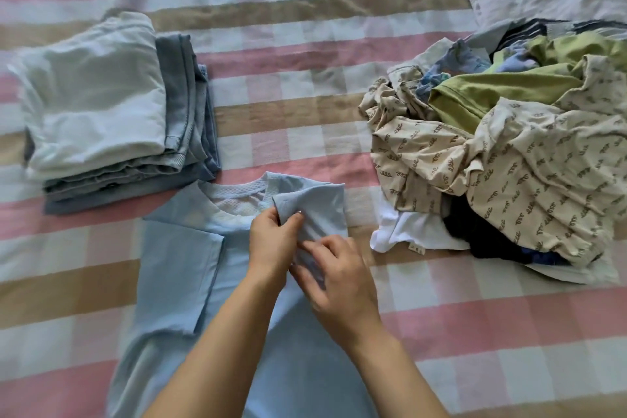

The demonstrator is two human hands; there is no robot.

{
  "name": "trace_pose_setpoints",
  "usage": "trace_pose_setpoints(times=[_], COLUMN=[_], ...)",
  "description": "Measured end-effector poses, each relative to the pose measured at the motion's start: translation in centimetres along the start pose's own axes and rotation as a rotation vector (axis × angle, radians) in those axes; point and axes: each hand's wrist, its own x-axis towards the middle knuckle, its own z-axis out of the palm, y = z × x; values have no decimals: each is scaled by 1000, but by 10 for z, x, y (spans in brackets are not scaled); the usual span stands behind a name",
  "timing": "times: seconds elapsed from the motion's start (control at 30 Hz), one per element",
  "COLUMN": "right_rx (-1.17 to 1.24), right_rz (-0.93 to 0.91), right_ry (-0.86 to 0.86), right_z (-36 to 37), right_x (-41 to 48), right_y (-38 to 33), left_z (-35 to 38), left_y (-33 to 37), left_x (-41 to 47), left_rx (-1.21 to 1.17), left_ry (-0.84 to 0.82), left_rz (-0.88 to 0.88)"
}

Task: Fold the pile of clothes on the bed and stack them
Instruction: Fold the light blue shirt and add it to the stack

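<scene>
Light blue shirt [176, 282] flat on bed [305, 78], sleeve [319, 210] pinched inward by left hand [273, 241] and right hand [339, 278], mid-fold. Small folded stack [101, 112] at left; big unfolded pile [509, 146] at right, mostly still to do.

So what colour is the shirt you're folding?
The shirt is light blue, clearest in the head view.

- Left hand [274, 238] sits just below the collar of the light blue shirt [176, 268], thumb and fingers pinching its folded sleeve.
- Right hand [341, 282] is just beside it (knuckles up), fingers curled onto the shirt's cloth.
- Both bare forearms reach over the shirt's lower half.
</scene>
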Motion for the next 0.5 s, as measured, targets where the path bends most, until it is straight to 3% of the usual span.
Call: trace_pose_setpoints(times=[0.07, 0.13, 0.23, 0.3, 0.4, 0.5], right_rx=[-88, -271, -483, -575, -590, -617], right_rz=[-11, -45, -112, -149, -180, -160], right_ry=[26, 51, 28, 22, 22, 9], right_z=[7, 15, 26, 29, 29, 23], right_x=[-6, -12, -22, -27, -36, -64], right_y=[8, 19, 33, 38, 45, 52], left_z=[-9, -15, -21, -23, -27, -41], left_y=[-10, -20, -33, -45, -64, -81], left_x=[5, 4, -4, -6, -9, -24], left_rx=[-75, -48, 316, 681, 1105, 1181], left_ry=[25, 82, 214, 193, 17, -65], left_rz=[-47, 15, 377, 625, 624, 654])
